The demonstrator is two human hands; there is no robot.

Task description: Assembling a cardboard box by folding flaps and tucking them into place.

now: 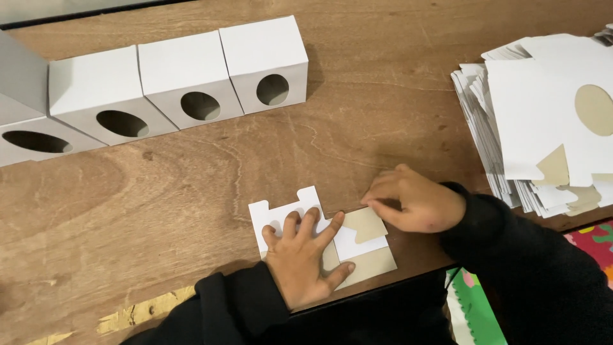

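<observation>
Right now the flat box blank [290, 214], a die-cut piece of white card with brown inner faces, lies under your fingers at the near edge of the wooden table [191, 166]. Its white notched tab sticks out just beyond your left fingertips, and a brown flap [367, 225] lies between your two hands, partly folded over the white panel.

Your left hand [305, 259] rests flat on the blank, fingers spread wide and pressing down, thumb angled out over the brown panel; it grips nothing, only pins the card. Your right hand [415, 201] is curled, its fingertips bunched and pinching the far edge of the brown flap, knuckles raised, wrist coming in from the right. Both arms wear dark sleeves.

Well beyond your left fingertips, a row of assembled white boxes [185, 83] stands side by side, each with an oval hole in its front face. Off to the right of your right hand, well apart from it, a stack of unfolded blanks [530, 108] sits on the table's far right side.
</observation>
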